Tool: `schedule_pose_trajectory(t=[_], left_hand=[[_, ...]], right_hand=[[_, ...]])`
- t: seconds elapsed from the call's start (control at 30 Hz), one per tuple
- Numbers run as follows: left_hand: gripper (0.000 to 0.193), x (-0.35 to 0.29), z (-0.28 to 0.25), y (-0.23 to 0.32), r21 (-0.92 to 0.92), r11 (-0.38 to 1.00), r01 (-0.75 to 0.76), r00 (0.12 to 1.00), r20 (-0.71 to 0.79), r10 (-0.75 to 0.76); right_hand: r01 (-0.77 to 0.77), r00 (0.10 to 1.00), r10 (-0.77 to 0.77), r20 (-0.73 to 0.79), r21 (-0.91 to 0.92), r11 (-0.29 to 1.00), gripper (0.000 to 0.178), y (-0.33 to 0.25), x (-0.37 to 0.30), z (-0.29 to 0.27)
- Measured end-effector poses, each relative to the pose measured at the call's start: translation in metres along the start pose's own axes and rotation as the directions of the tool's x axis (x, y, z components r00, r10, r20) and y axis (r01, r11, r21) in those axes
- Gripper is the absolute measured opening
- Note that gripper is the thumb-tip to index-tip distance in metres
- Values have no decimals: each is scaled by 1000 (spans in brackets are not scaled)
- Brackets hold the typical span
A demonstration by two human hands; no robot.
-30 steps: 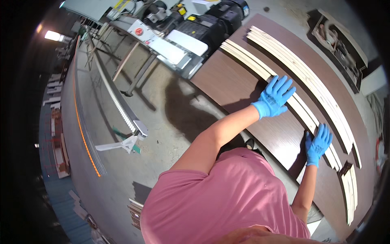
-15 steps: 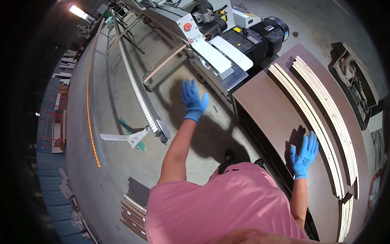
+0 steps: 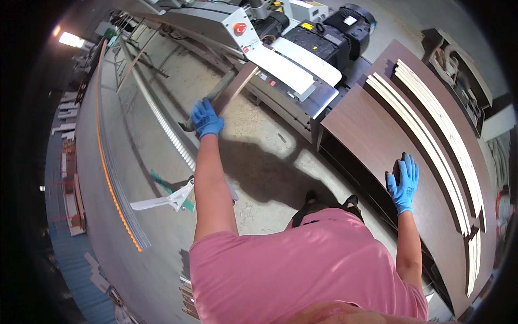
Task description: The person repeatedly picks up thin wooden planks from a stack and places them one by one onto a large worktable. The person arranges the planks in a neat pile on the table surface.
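Observation:
My left hand [image 3: 206, 120], in a blue glove, is at the near end of a brown board [image 3: 235, 90] that sticks out beside the machine. Its fingers are bent over the board's end, and part of the grip is hidden. Over the dark brown panel top [image 3: 356, 127] on the right, my right hand [image 3: 403, 182] is spread in a matching glove, holding nothing. Two curved stacks of pale wooden strips, an inner stack [image 3: 418, 143] and an outer stack [image 3: 445, 124], lie on that panel just beyond my right fingers.
A grey machine [image 3: 216, 27] with a red stop button [image 3: 239, 28] and black motors [image 3: 324, 46] stands ahead. On the left run a roller rail [image 3: 162, 119] and a rail with orange rollers [image 3: 110, 183]. A white bracket [image 3: 170, 201] projects low near my left arm.
My left hand has moved forward and left from open air onto the end of the brown board. My right hand stays spread over the panel. The whole view has shifted slightly.

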State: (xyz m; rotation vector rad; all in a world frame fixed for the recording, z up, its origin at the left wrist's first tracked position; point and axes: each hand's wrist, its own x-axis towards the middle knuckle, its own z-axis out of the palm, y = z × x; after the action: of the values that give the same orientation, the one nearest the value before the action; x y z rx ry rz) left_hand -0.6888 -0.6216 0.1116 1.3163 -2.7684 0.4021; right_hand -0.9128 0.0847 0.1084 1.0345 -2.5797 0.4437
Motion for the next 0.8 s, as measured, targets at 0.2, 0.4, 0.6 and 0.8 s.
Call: schedule_pose_trajectory(t=[0.2,0.4,0.6,0.8], left_hand=[[37,9,12,-6,-226,974,-26,995,90,47],[50,-65,-2,43,-605,790,-102,985,48,163],[70,-192,-58,39,-450,836,-314,940,-23,341],[55,-270,-152,157,-691,505,-518,806,-196,558]], right_hand=[[-24,1000,24,3,76,997,55,-13,17,-12],[-85,996,85,-2,16,996,54,-3,2,-17],[-59,994,64,-87,63,996,48,-3,-2,-18],[-135,956,257,-142,562,816,64,-39,-22,-32]])
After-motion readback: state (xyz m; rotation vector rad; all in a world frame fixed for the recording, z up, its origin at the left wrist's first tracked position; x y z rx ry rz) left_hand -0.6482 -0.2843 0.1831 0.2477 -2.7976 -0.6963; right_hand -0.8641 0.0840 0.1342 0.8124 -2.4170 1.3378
